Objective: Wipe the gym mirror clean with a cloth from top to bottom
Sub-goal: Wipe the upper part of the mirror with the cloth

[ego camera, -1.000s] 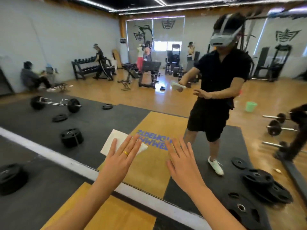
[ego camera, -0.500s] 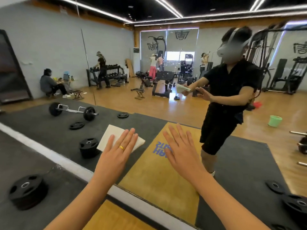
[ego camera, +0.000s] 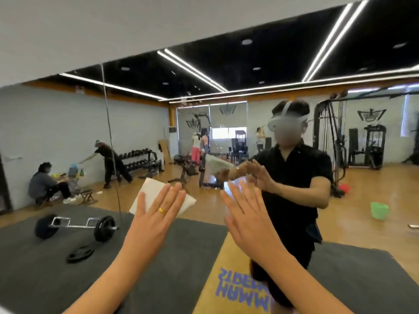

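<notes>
- While the left hand point(ego camera: 156, 214) presses the cloth point(ego camera: 156, 193) flat on the mirror point(ego camera: 68, 132), fingers straight and spread, even pressure seems best
- Probably start higher, toward 12 o'clock, then stroke down
- Right hand point(ego camera: 247, 220), at the cloth's 3 o'clock, is flat and holds nothing

Reversed floor lettering
Blue letters point(ego camera: 235, 293) on the yellow mat panel point(ego camera: 215, 257), lower centre, read mirror-flipped "HAMM…"; the rest is illegible.

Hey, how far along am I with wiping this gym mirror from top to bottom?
Done: can't tell, since the mirror shows no wipe marks. In hand: your left hand presses the white cloth flat on the glass, well below the top edge, with your right hand open beside it. Left: at least the glass below the cloth, down past the frame.
</notes>
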The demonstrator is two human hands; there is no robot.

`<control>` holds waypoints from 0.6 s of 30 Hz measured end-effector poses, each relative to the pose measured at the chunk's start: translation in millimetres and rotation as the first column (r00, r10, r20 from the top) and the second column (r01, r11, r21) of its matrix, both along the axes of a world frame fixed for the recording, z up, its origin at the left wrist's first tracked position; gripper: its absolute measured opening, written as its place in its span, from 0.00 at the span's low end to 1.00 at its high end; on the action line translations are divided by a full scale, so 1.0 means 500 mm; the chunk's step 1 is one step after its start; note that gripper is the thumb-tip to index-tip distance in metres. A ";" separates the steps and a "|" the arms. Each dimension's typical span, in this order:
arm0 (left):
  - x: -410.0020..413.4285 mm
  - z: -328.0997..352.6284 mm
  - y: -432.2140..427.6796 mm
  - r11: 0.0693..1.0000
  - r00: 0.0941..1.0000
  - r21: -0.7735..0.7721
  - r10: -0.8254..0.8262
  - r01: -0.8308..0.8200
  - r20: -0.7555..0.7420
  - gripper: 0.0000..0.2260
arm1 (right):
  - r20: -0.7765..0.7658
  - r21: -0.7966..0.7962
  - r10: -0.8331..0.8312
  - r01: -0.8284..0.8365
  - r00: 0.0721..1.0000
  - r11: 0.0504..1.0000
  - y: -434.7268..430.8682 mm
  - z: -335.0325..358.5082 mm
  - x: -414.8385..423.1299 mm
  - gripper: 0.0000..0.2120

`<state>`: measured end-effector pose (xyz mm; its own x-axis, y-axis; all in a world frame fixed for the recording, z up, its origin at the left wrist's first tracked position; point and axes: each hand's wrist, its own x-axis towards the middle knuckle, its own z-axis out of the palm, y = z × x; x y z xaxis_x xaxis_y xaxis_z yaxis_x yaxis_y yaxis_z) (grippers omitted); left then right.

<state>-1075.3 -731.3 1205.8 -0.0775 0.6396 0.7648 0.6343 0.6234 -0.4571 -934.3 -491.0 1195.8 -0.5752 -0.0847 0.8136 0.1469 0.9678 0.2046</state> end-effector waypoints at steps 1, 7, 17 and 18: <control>-0.034 0.026 0.002 1.000 1.000 0.030 -0.002 0.002 -0.005 0.38 | -0.007 0.006 -0.016 0.016 1.000 1.000 0.003 0.022 -0.031 0.26; -0.220 0.122 0.014 0.994 1.000 0.111 -0.021 0.020 0.009 0.47 | -0.070 0.061 -0.066 0.070 0.995 0.996 -0.009 0.105 -0.168 0.26; -0.485 0.264 0.001 0.932 0.966 0.255 -0.237 0.256 -0.102 0.40 | -0.234 0.064 -0.158 0.177 0.959 0.982 -0.100 0.211 -0.365 0.26; -0.511 0.280 -0.005 0.926 0.960 0.257 -0.255 0.276 -0.113 0.39 | -0.249 0.059 -0.168 0.188 0.954 0.980 -0.112 0.222 -0.387 0.26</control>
